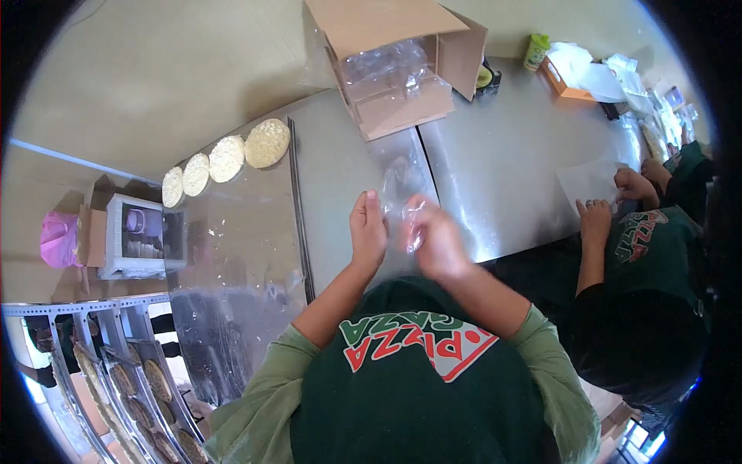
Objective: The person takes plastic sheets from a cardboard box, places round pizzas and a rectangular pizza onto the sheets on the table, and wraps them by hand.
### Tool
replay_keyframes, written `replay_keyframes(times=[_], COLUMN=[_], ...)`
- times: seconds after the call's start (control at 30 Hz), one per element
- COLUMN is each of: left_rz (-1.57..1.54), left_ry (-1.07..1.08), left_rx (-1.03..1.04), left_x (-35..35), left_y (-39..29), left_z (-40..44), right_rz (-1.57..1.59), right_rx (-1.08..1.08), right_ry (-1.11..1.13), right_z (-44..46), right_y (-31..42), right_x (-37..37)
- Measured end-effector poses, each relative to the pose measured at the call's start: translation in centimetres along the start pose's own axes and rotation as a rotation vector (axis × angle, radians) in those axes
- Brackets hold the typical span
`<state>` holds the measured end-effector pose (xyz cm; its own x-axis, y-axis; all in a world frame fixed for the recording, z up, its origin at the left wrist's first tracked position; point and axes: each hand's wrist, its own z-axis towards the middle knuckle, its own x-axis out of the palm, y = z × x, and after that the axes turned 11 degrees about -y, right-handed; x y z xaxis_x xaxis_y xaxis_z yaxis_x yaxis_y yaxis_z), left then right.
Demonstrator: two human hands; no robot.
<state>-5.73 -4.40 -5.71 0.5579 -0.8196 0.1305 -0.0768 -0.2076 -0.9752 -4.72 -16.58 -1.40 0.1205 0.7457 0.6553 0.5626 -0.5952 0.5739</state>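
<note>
In front of my chest, a clear plastic bag (398,179) hangs between my two hands above the metal table. My left hand (369,232) is closed at the bag's left side, thumb up and fingers curled. Crumpled clear film shows at the fingers of my right hand (437,241), which is closed on it and smeared by motion. Just beyond my hands stands an open cardboard box (406,108) holding more clear plastic bags (386,66).
Several round pale flat bases (226,158) line the left counter's back edge (232,247). A rack of round items (124,379) stands lower left. At right, co-workers' hands (595,220) touch a translucent sheet (587,185). A green cup (536,52) and orange box (566,81) sit behind.
</note>
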Motion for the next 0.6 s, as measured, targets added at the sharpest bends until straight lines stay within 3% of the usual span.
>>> replay_keyframes(times=[0.07,0.1,0.13,0.17,0.23,0.33,0.47,0.57,0.6], left_rz=[-0.002,-0.081,-0.170,-0.260,-0.095,0.175,0.485,1.057,1.079], left_ry=[-0.119,-0.068,-0.020,0.025,-0.108,-0.186,-0.147,-0.504,-0.350], left_rx=[-0.150,-0.229,-0.301,-0.371,-0.372,-0.253,-0.251,0.663,0.728], left_x=[0.6,-0.6,-2.3,-3.0,-2.7,-3.7,-6.5,-5.3,-4.1], left_y=[-1.6,-2.0,-2.8,-3.0,0.0,5.9,10.3,10.6,9.4], left_z=[-0.5,0.2,1.6,2.6,3.4,4.4,4.2,4.0,3.6], right_rz=[-0.043,-0.070,0.008,-0.009,-0.294,-1.082,-1.463,-1.522,-1.516], right_rx=[-0.153,-0.228,-0.154,-0.193,-0.141,-0.718,-0.714,-0.693,-0.707], right_ry=[-0.313,-0.470,-0.594,-0.569,-0.539,-0.682,-0.713,-0.739,-0.730], right_z=[2.0,3.8,7.0,8.2,9.2,11.3,9.8,9.5,9.5], right_y=[0.7,1.2,2.8,3.9,4.0,3.2,4.0,4.4,4.4], right_x=[-2.5,-4.6,-9.6,-13.4,-16.9,-20.5,-22.3,-22.9,-22.9])
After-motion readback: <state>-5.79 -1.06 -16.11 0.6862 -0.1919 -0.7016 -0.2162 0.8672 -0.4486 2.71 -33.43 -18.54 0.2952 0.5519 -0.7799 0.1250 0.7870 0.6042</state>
